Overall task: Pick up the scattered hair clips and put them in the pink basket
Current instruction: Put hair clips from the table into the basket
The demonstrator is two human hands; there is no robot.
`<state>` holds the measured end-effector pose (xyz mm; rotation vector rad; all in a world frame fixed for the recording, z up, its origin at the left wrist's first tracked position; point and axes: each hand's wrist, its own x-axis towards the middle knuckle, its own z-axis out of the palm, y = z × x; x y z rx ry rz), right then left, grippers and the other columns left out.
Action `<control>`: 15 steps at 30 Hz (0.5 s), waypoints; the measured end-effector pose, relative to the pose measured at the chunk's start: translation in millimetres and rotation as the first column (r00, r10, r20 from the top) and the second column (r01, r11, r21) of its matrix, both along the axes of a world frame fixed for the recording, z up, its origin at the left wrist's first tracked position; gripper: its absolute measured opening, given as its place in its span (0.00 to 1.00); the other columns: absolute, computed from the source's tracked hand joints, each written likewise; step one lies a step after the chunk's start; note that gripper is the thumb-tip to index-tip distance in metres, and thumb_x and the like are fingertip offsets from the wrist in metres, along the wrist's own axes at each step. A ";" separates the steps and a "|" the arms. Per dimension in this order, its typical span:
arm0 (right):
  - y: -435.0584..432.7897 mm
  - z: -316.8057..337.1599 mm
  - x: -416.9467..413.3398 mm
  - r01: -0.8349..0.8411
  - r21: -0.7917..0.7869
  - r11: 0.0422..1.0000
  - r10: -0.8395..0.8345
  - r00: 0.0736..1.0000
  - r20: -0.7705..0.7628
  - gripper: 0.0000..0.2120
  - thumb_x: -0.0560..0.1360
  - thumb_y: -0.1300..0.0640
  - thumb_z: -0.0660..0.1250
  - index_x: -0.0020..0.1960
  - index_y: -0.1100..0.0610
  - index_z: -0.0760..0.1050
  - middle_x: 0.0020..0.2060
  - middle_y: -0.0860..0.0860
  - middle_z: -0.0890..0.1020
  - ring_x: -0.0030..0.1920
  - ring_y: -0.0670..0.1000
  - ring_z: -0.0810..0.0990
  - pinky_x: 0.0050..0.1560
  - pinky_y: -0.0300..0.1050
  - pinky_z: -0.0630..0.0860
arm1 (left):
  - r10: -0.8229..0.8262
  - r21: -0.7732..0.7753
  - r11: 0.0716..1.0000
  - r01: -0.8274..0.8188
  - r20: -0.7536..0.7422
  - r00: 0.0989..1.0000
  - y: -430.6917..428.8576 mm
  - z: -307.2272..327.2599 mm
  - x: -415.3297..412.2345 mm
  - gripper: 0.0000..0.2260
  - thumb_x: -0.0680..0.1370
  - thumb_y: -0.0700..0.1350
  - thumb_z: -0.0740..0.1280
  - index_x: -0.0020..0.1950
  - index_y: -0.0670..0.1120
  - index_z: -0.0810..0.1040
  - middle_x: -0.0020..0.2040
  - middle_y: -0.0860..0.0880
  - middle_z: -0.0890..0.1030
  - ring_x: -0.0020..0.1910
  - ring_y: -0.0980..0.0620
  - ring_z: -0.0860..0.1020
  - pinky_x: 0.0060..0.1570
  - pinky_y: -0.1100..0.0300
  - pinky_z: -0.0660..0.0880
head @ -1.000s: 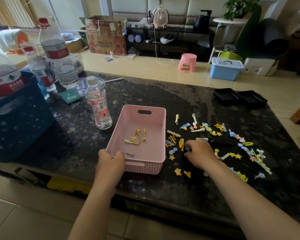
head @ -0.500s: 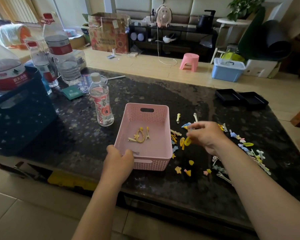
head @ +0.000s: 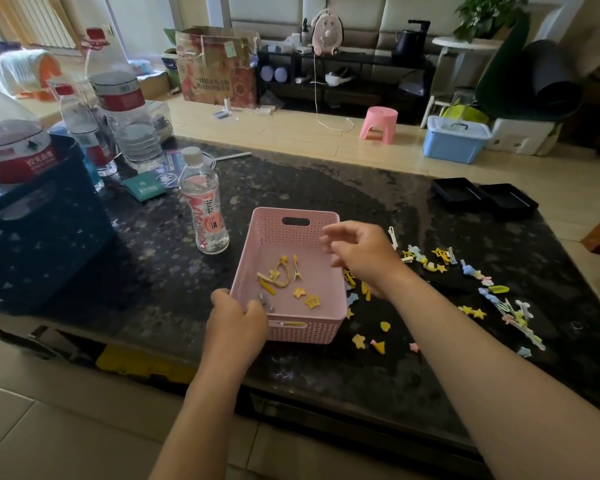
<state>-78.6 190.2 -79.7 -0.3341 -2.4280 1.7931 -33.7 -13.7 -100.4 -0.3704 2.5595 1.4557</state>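
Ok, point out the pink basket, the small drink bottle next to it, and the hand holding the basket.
pink basket [head: 293, 221]: head view, on its far wall by the handle slot.
small drink bottle [head: 207, 216]: head view, on its label.
left hand [head: 236, 320]: head view, on the back of the hand gripping the basket's near corner.

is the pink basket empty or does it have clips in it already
Not empty. The pink basket holds several yellow clips on its floor, including two star clips; most of the floor is bare.

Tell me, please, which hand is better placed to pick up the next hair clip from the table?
The right hand, probably. It hovers open over the pink basket, next to the scattered clips on its own side. The left hand grips the basket's near corner, steadying it.
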 end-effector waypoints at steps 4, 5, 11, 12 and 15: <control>37.4 -21.3 -2.2 0.221 0.274 0.936 -0.255 0.962 0.094 0.17 0.76 0.63 0.67 0.64 0.54 0.75 0.58 0.53 0.79 0.60 0.55 0.79 0.53 0.49 0.80 | 0.001 0.001 1.000 -0.001 0.004 1.000 -3.2 1.0 -1.1 0.13 0.78 0.46 0.59 0.60 0.45 0.63 0.52 0.45 0.75 0.44 0.51 0.74 0.44 0.50 0.74; 43.7 -29.8 -1.6 0.128 0.407 0.904 -0.232 0.948 0.217 0.25 0.75 0.61 0.69 0.71 0.53 0.70 0.66 0.55 0.75 0.65 0.56 0.76 0.58 0.52 0.78 | 0.000 0.002 1.000 0.000 0.009 1.000 -3.4 1.6 -1.1 0.14 0.78 0.46 0.59 0.61 0.45 0.63 0.52 0.45 0.75 0.44 0.50 0.74 0.43 0.51 0.73; 32.1 -59.7 0.5 -0.400 0.603 0.690 -0.004 0.831 0.556 0.51 0.69 0.42 0.74 0.81 0.44 0.45 0.81 0.57 0.47 0.79 0.62 0.47 0.76 0.63 0.57 | 0.024 -0.008 1.000 -0.024 -0.003 1.000 -2.5 4.2 -2.4 0.10 0.76 0.44 0.59 0.56 0.47 0.65 0.46 0.49 0.75 0.42 0.49 0.76 0.45 0.45 0.79; 29.3 -60.6 -1.9 -0.419 0.604 0.678 -0.001 0.821 0.571 0.50 0.70 0.41 0.73 0.80 0.42 0.44 0.81 0.56 0.47 0.79 0.63 0.46 0.76 0.64 0.56 | 0.029 -0.013 1.000 -0.029 -0.006 1.000 -2.0 5.0 -2.1 0.09 0.76 0.44 0.59 0.55 0.48 0.65 0.46 0.50 0.75 0.42 0.49 0.76 0.45 0.44 0.79; 25.2 -59.4 -8.3 -0.444 0.661 0.606 -0.029 0.818 0.575 0.38 0.73 0.41 0.69 0.78 0.40 0.54 0.78 0.56 0.57 0.77 0.63 0.56 0.72 0.63 0.63 | 0.034 -0.028 0.999 -0.035 -0.012 0.999 -1.1 7.1 -1.0 0.09 0.75 0.44 0.58 0.55 0.48 0.64 0.46 0.49 0.75 0.42 0.47 0.77 0.45 0.43 0.80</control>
